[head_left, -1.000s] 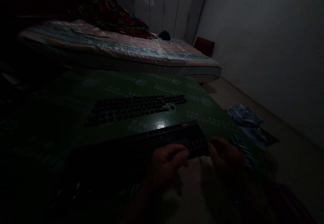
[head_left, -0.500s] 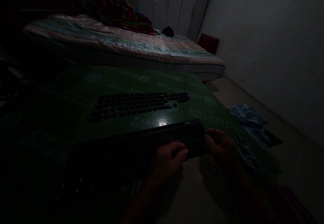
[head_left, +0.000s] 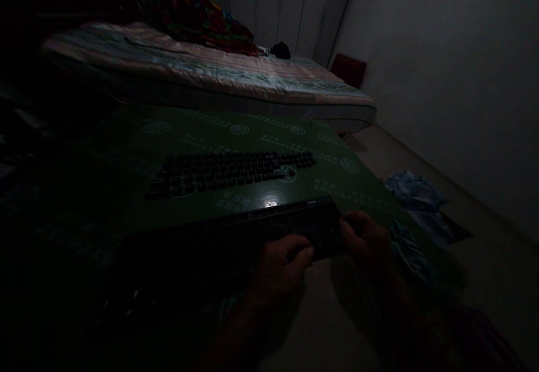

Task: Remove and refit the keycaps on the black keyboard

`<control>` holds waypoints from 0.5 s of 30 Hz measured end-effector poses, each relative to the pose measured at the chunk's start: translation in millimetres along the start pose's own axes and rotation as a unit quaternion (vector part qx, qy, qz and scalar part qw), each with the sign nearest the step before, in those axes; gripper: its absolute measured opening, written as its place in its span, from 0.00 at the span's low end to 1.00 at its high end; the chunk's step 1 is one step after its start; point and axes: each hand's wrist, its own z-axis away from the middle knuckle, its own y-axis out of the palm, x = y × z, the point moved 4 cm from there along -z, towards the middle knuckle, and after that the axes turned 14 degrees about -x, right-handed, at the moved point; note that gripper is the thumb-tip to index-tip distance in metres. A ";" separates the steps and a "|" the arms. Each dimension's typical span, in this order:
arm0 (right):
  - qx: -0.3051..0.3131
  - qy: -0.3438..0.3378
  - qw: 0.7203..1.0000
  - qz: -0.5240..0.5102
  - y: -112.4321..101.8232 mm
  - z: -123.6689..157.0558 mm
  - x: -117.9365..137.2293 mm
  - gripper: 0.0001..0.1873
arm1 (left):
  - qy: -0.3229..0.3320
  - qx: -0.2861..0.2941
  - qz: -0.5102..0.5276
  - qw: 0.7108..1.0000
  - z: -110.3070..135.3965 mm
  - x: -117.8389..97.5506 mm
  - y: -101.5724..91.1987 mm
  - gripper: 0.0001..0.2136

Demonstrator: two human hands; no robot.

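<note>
A black keyboard lies across the near part of the green table, its right end jutting past the table edge. My left hand is closed on the keyboard's front edge, thumb and forefinger pinched together. At the right end, my right hand grips the corner with its fingers curled. Behind the keyboard, loose black keycaps are laid out in rows on the table. Deep shadow hides most of the keyboard's surface and its left end.
The green table bears white printing. Beyond it stands a bed with a patterned blanket. Crumpled cloth lies at the right, near a pale wall. A dark red object sits behind the bed.
Both hands keep their hold on the keyboard, with hardly any movement. The view has shifted very slightly.
</note>
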 end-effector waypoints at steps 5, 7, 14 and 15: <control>0.018 0.000 1.000 -0.015 0.6 -0.8 2.7 0.10 | 0.007 0.004 -0.018 1.000 -0.7 1.4 1.4 0.09; 0.020 -0.001 1.000 -0.022 2.8 -0.8 4.1 0.10 | 0.015 0.001 -0.028 0.999 -0.9 0.4 1.4 0.09; 0.012 -0.052 0.998 0.014 8.3 -0.5 13.8 0.07 | 0.106 0.021 -0.095 0.990 1.7 -11.7 0.8 0.09; 0.007 -0.058 0.998 0.020 7.7 -0.6 15.1 0.07 | 0.123 0.025 -0.117 0.985 2.6 -13.2 0.5 0.09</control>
